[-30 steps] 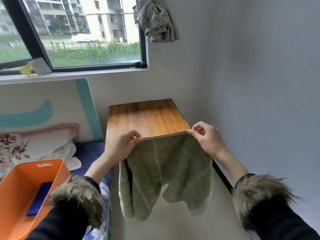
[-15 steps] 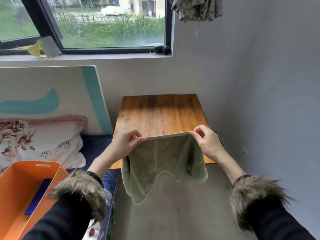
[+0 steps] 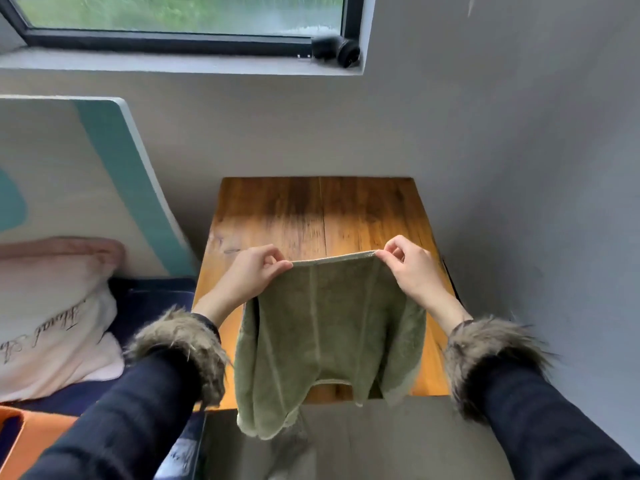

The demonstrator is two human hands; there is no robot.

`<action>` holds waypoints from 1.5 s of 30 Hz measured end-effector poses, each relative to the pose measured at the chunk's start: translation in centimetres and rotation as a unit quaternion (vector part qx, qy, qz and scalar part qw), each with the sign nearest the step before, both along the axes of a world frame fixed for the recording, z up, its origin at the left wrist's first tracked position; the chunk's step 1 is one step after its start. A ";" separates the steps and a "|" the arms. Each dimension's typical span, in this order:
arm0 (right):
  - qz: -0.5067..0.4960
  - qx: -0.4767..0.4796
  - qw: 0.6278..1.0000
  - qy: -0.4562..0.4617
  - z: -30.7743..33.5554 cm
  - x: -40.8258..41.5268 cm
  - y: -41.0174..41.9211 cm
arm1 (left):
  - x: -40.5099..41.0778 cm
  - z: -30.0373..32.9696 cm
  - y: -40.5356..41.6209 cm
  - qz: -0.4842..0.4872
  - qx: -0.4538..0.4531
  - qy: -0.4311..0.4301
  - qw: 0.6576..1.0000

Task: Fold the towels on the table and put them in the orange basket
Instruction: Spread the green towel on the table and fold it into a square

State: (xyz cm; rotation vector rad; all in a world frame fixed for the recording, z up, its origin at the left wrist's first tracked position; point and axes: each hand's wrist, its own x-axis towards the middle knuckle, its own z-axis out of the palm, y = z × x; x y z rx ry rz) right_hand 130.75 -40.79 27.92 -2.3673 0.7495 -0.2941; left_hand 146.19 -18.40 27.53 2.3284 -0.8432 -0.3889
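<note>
Wooden table [image 3: 322, 216] stands in the corner, back and right edges against grey walls, far half bare. Towel [image 3: 329, 327] hangs above the near half, its top hem taut: left hand [image 3: 254, 275] pinches one corner, right hand [image 3: 412, 271] the other. Lower edge drapes past the table's front edge. Basket [image 3: 31, 438] sits bottom left, well apart.

Daylight falls through a black-framed window [image 3: 180, 26] onto grey walls [image 3: 519, 133] and a wooden surface [image 3: 318, 216] set in the corner. To the left, a white-and-teal panel [image 3: 86, 174] leans behind a pink pillow [image 3: 52, 306] on dark blue bedding [image 3: 152, 299].
</note>
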 end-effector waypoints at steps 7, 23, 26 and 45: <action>-0.004 -0.086 0.994 0.070 -5.1 8.9 -6.5 | 8.0 -5.8 -7.4 0.033 0.036 -0.006 0.999; 0.226 0.016 0.915 0.334 -20.6 10.3 0.7 | 3.5 -20.8 1.1 0.227 0.269 0.154 0.923; 0.228 0.011 0.899 0.374 -21.6 10.2 1.4 | 2.8 -21.9 2.3 0.225 0.307 0.151 0.912; 0.054 -0.062 0.917 0.391 -21.3 14.0 4.6 | 17.9 -19.8 2.9 0.168 0.168 -0.078 0.968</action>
